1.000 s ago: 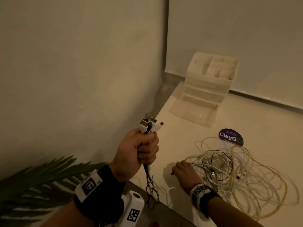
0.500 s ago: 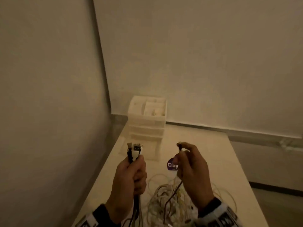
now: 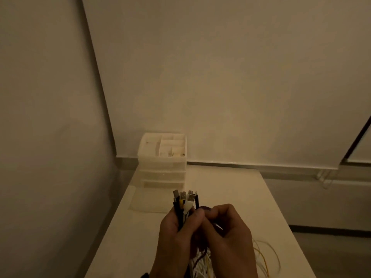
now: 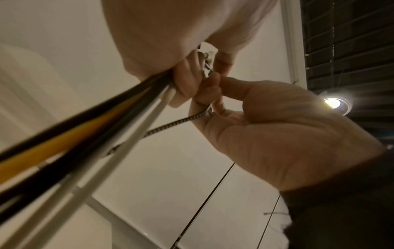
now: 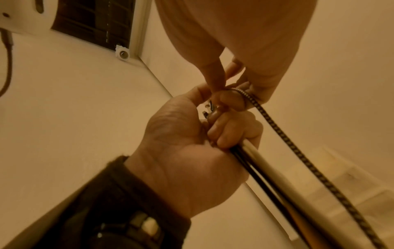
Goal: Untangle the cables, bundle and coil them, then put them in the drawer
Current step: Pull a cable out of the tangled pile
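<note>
Two hands meet above the near part of the worktop (image 3: 236, 189). The left hand (image 3: 176, 235) is closed in a fist round a bundle of cables (image 3: 185, 203), held upright with the plug ends pointing up and away toward the wall. About five plugs stand clear of the fist, though the dim light makes that count unsure. From the left wrist view the strands leaving the fist read as two black, one yellow and two white, running together along one line down and toward the camera.

The right hand (image 3: 226, 233) touches the left, its thumb and fingertips pinching one braided cable (image 4: 177, 123) patterned black and white. Its tip is pressed against the bundle, and its length trails down apart from the other strands.

Under the hands, at the near edge, lies one loose heap of cables (image 3: 202, 265), white with yellow loops spreading to the right.

One drawer unit (image 3: 163, 167) stands at the far left corner of the worktop, with three drawers stacked; the lowest is pulled out toward the hands. Its top tray is split into compartments.
</note>
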`<state>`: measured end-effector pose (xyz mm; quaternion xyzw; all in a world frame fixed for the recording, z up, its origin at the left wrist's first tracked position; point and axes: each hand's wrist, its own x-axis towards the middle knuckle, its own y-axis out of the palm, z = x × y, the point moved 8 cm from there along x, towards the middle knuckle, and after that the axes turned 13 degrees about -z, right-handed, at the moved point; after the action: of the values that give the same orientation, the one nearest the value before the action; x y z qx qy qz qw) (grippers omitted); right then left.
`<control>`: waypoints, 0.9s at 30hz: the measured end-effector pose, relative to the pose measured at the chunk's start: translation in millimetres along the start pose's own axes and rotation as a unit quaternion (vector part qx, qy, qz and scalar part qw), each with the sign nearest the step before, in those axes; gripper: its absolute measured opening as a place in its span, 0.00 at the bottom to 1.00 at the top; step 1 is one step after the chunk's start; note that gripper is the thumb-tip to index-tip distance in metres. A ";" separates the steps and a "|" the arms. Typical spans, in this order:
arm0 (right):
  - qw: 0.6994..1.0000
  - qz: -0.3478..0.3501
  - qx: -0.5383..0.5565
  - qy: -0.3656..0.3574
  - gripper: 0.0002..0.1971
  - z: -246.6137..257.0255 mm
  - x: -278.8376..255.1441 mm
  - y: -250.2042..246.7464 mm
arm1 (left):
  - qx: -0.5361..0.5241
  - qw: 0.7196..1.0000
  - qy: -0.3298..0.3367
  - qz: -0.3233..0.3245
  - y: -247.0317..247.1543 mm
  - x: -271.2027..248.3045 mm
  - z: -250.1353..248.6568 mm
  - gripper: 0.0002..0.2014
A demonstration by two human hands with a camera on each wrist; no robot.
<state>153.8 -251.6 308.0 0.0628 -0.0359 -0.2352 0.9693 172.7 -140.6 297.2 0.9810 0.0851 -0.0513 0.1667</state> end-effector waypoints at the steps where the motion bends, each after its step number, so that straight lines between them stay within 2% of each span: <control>1: 1.000 0.007 0.002 0.006 0.11 -1.6 -2.0 3.2 | 0.010 1.000 0.003 -0.006 -4.6 1.4 0.3 0.10; 7: 0.998 0.042 -0.035 -0.020 0.13 -6.2 -20.1 25.4 | 0.043 0.998 0.032 -0.042 -26.9 0.7 -5.0 0.11; 10: 0.991 0.098 -0.078 -0.036 0.13 -14.1 -32.4 37.8 | 0.070 0.992 0.059 -0.084 -46.5 5.3 -6.4 0.16; 13: 0.970 0.165 -0.154 -0.095 0.12 -26.3 -49.4 45.9 | 0.060 0.988 0.091 -0.107 -66.7 11.2 -15.7 0.20; 16: 0.943 0.232 -0.204 -0.120 0.08 -54.2 -62.7 51.0 | 0.036 0.988 0.113 -0.103 -82.5 17.2 -26.5 0.21; 19: 0.929 0.273 -0.237 -0.079 0.11 -100.2 -59.8 43.3 | -0.043 0.986 0.135 -0.091 -94.0 23.8 -47.4 0.21; 21: 0.916 0.281 -0.281 -0.058 0.12 -131.2 -53.3 29.3 | -0.081 0.984 0.137 -0.084 -102.5 28.4 -64.2 0.23; 25: 0.895 0.272 -0.349 -0.053 0.07 -172.4 -37.9 -7.2 | -0.069 0.984 0.156 -0.045 -118.5 30.5 -89.5 0.21; 27: 0.892 0.263 -0.366 -0.043 0.14 -181.9 -31.3 -18.0 | -0.047 0.984 0.173 -0.027 -123.6 26.0 -95.3 0.20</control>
<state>136.0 -234.0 124.3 -0.3183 -0.0040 0.0289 0.9475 182.3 10.3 344.1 0.9636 0.1412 0.1184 0.1936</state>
